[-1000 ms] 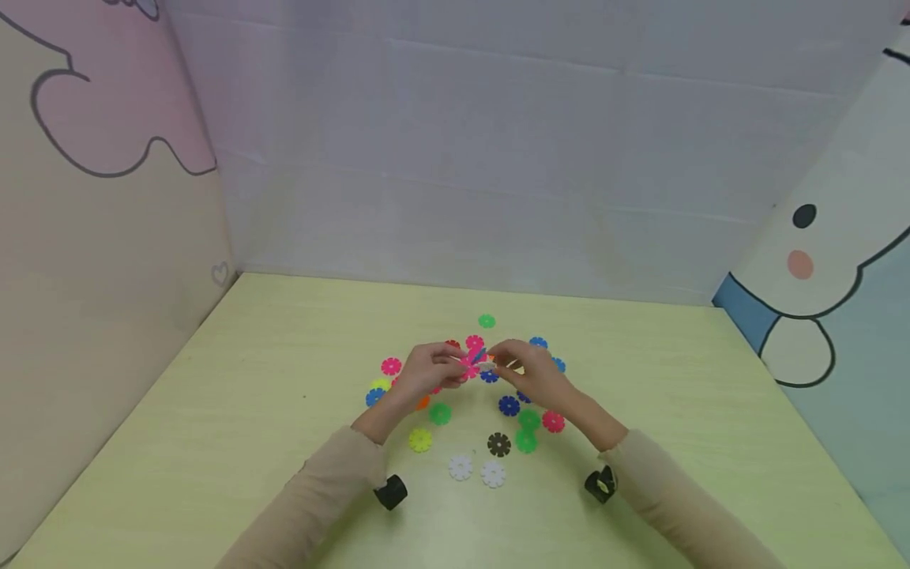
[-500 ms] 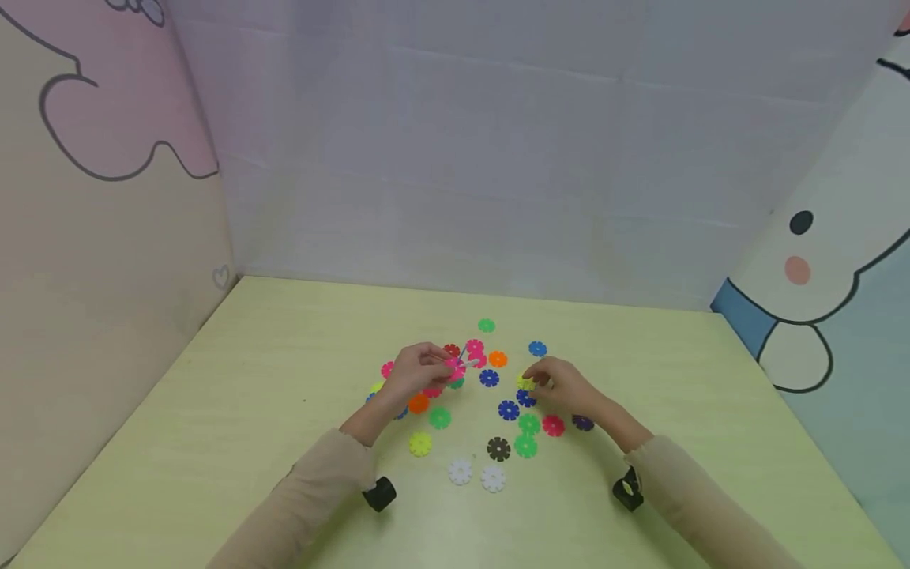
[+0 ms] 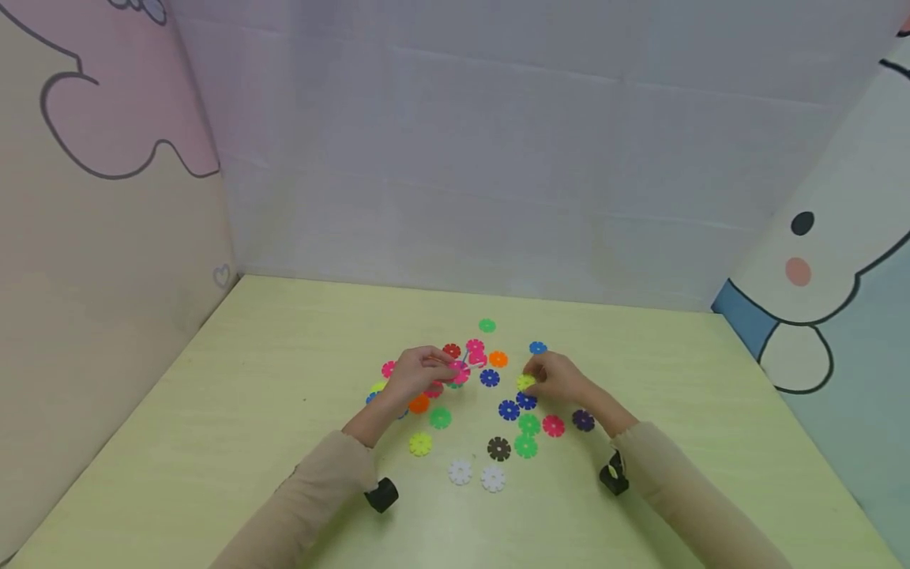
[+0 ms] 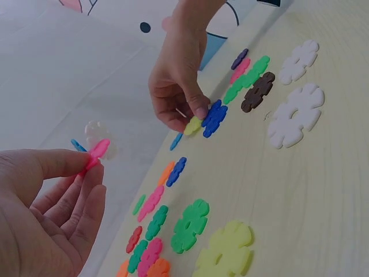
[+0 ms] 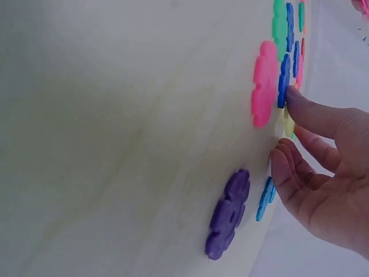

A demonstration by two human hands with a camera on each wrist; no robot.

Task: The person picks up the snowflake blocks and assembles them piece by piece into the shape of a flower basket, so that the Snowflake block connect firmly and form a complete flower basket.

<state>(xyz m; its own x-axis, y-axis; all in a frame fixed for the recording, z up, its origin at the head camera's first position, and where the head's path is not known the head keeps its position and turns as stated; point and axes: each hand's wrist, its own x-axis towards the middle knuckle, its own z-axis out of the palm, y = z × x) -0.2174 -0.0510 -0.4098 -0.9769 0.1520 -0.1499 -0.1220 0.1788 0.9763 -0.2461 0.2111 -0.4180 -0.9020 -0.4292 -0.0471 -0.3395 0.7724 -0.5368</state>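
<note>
Head view: my right hand (image 3: pixel 559 378) was up at the joined pieces a second ago; now it's down at a loose yellow disc (image 3: pixel 525 382), fingers curled round it. My left hand (image 3: pixel 419 371) pinches the pink disc (image 3: pixel 458 372), so it alone carries the joined bits now. Loose discs lie all about on the table (image 3: pixel 298 340).

Left wrist view: cluster held off the table, a white disc (image 4: pixel 100 139) and a blue disc (image 4: pixel 78 145) with the pink, pinched between thumb and finger, other fingers loosely bent. Yellow one sits just beside a dark blue disc (image 4: pixel 214 119).

Right wrist view: narrow grip, yellow between thumb and finger; can't tell if it's lifted. Purple disc (image 5: pixel 228 214) lies nearby, untouched.
</note>
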